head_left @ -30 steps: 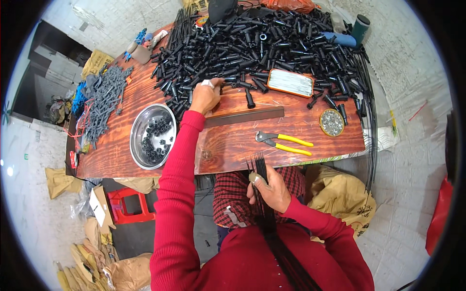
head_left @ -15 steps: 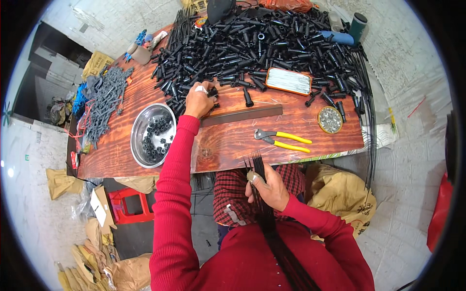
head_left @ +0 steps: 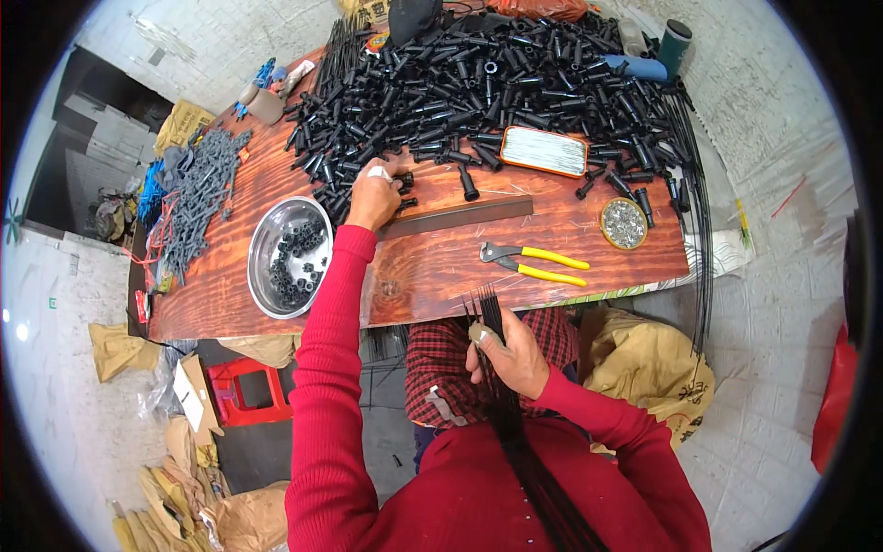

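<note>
My left hand [head_left: 372, 201] reaches to the near edge of a heap of short black plastic tubes [head_left: 441, 101]. Its fingers, one with white tape on it, curl together against the black pieces there, and what they pinch is hidden. Low over my lap, my right hand [head_left: 517, 361] is closed around a bundle of thin black rods [head_left: 489, 317], whose tips fan out above the thumb and whose long ends trail down across my body. Tape also wraps the right thumb. A dark flat bar [head_left: 469, 216] lies on the table just right of my left hand.
On the wooden table [head_left: 395, 290] are a steel bowl [head_left: 260, 241] with small black rings, yellow-handled nippers [head_left: 538, 260], a tin of white sticks [head_left: 544, 152], a round dish of small metal bits [head_left: 624, 224] and grey plastic parts [head_left: 207, 189]. A red stool [head_left: 225, 391] stands below left.
My left fingers shift slightly at the edge of the heap, and the black piece by them is less visible. My right hand keeps its hold on the rods. The whole view moves a little.
</note>
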Demonstrator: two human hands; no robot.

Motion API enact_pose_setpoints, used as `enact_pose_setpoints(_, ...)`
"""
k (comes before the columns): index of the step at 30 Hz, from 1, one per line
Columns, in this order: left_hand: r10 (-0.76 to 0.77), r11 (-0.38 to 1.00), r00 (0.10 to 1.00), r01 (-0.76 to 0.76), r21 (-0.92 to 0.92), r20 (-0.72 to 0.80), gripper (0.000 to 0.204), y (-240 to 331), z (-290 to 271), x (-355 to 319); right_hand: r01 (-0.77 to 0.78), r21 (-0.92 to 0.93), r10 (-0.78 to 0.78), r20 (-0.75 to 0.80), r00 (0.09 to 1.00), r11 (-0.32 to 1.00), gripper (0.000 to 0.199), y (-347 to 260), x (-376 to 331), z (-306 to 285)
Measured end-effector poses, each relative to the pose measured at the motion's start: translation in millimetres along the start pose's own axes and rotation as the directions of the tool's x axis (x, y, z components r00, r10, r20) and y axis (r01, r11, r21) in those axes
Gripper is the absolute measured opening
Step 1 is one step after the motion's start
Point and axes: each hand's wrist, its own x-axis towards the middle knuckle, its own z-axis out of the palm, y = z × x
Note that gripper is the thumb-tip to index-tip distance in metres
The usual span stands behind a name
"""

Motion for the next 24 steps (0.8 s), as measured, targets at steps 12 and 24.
enact_pose_setpoints(12, 0.055, 0.989, 0.998, -0.054, -0.136, 0.002, 0.017, 10, -10, -1, 0.019, 0.008, -0.019, -0.001, 1.0, 1.0, 0.03, -2, -7, 0)
enact_pose_setpoints(24, 0.17, 0.97, 0.981, -0.151, -0.189, 0.092, 0.033, 62, -19, 2, 0.044, 0.003, -0.045, 0.017, 0.999, 0.999, 0.031, -1, -13, 4)
